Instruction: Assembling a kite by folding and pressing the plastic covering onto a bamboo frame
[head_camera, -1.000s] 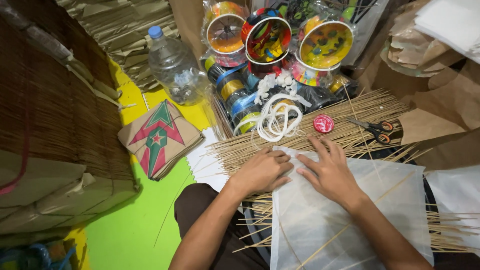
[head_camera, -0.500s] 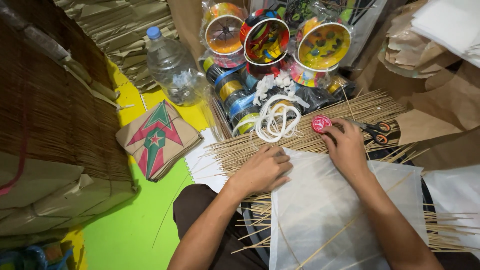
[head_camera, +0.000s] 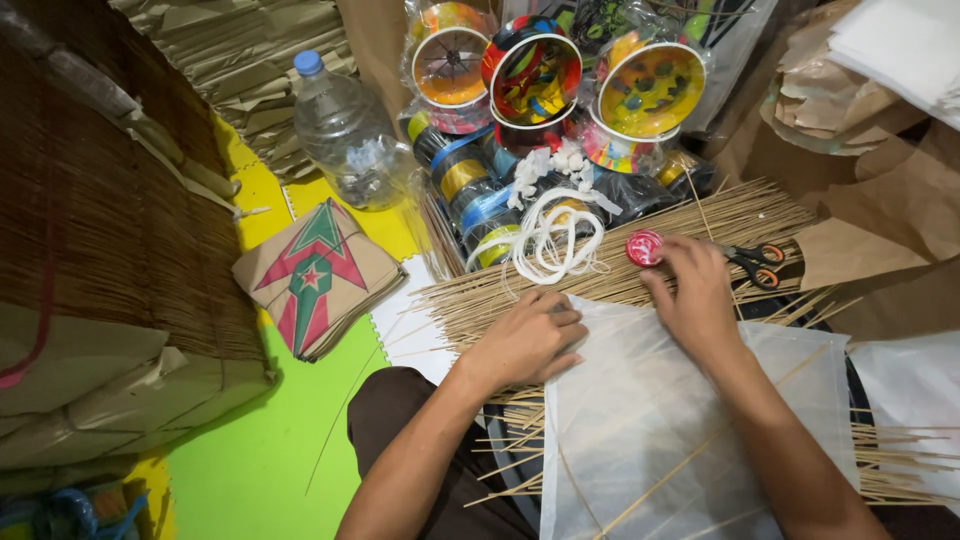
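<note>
A: What are the two hands doing?

B: The left hand (head_camera: 528, 338) lies on the top left edge of a thin white paper sheet (head_camera: 660, 420). Its fingers are curled and press down on the paper. It grips nothing that I can see

A: And the other one?

B: The right hand (head_camera: 695, 295) is at the top edge of the same sheet. Its fingers are bent and reach up to a small round red tin (head_camera: 644, 247). The fingertips are touching the tin or just beside it, I cannot tell which

A: Where is the white sheet?

B: It lies over the person's lap, on top of a big heap of thin pale bamboo sticks (head_camera: 640, 270). One long stick runs slanted under the paper

A: What is near the hands?

B: A loop of white string (head_camera: 553, 240) lies on the sticks just above the left hand. A pair of scissors with orange and black handles (head_camera: 757, 263) lies just to the right of the right hand

A: What else is there?

B: Bright round spools in clear wrap (head_camera: 545, 75) stand at the top. A clear plastic bottle with a blue cap (head_camera: 345, 135) stands to their left. A stack of brown paper kites with a red and green pattern (head_camera: 318, 275) lies on the green and yellow mat (head_camera: 260, 460)
</note>
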